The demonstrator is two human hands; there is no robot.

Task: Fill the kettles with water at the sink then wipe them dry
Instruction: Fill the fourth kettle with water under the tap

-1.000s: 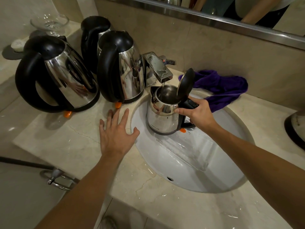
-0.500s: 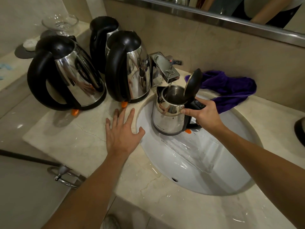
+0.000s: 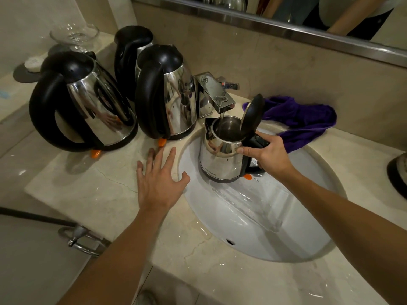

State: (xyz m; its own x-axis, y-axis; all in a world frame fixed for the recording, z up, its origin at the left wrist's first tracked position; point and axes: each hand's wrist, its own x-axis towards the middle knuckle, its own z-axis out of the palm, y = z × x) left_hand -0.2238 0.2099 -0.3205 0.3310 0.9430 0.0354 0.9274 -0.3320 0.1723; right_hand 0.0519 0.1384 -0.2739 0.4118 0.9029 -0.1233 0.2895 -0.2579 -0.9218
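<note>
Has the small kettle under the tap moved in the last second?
No. The small kettle sits under the tap's spout as before, water running in, the right hand on its handle. Only the camera shifted.

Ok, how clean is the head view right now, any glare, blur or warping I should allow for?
Head view: sharp in the middle, with the small kettle and the water stream clearly readable. The wide lens bends the mirror edge and stretches both forearms. The big kettles mirror the room and the left hand. Wet glints on the counter; soft shadows.
</note>
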